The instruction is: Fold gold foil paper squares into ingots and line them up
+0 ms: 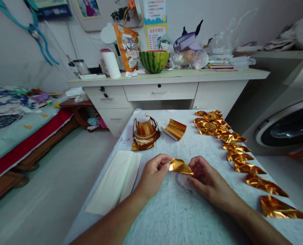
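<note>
A folded piece of gold foil paper (180, 166) is pinched at its left end between the thumb and fingers of my left hand (155, 173). Beside its pointed right end is my right hand (205, 177), thumb and curled fingers apart, with nothing between them. Behind the hands stands a curled stack of gold sheets (145, 131), and one loose curved gold sheet (175, 129) lies to its right. Several folded gold pieces (239, 156) run in a row down the right side of the cloth. Pale paper sheets (112, 180) lie at the left.
The cloth-covered table (166, 217) meets a white desk (164, 91) holding a watermelon half (153, 62), an orange pouch (128, 49) and a white roll (112, 64). A washing machine (281, 102) stands right; a bed (26, 126) is left.
</note>
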The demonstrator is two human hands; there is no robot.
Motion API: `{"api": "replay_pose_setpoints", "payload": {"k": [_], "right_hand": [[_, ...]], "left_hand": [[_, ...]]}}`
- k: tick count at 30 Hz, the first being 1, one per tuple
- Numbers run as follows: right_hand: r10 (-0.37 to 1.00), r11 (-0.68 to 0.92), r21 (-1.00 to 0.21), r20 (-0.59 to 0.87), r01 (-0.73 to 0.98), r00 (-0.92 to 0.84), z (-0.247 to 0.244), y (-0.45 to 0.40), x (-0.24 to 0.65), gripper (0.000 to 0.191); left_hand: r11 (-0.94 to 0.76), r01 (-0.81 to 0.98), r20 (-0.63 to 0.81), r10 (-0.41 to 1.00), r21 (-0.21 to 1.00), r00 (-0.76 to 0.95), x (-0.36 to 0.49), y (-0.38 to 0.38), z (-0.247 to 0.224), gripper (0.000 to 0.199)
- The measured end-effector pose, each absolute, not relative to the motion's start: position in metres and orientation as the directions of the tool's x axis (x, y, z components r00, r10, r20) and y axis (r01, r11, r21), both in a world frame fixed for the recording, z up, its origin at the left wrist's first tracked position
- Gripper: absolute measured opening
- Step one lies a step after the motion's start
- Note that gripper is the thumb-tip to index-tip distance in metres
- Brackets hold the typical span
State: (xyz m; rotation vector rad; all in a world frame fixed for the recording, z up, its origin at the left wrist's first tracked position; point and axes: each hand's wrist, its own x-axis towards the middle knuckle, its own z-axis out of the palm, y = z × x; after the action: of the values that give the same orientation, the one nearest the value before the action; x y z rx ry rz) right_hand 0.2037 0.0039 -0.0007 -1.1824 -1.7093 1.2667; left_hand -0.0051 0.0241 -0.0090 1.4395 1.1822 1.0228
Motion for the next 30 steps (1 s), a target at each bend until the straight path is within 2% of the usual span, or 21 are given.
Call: {"api": "replay_pose_setpoints", "payload": {"k": [4, 11, 16, 30], "right_hand": [[0.942, 0.143, -0.921, 0.014, 0.363, -0.335, -0.002, 0.005, 0.204, 0.010], [0.957, 0.174, -0.892, 0.054, 0.417, -0.284, -0.002, 0.008, 0.206, 0.011], [0.953, 0.209, -0.865, 0.075, 0.457, -0.294, -0.003, 0.007, 0.205, 0.010], [0.959, 0.188, -0.819, 0.034, 0.542, -0.281, -0.004, 0.005, 0.203, 0.007]], "left_hand": [[-0.053, 0.197, 0.014, 0.981, 0.979, 0.192, -0.006, 0.022, -0.008, 0.020], [-0.154, 0.338, 0.076, 0.969, 0.928, 0.234, -0.004, 0.016, 0.001, 0.026], [-0.226, 0.446, 0.126, 0.962, 0.866, 0.244, -0.004, 0.015, 0.002, 0.022], [-0.392, 0.576, 0.226, 0.913, 0.717, 0.339, -0.002, 0.013, -0.002, 0.020]]}}
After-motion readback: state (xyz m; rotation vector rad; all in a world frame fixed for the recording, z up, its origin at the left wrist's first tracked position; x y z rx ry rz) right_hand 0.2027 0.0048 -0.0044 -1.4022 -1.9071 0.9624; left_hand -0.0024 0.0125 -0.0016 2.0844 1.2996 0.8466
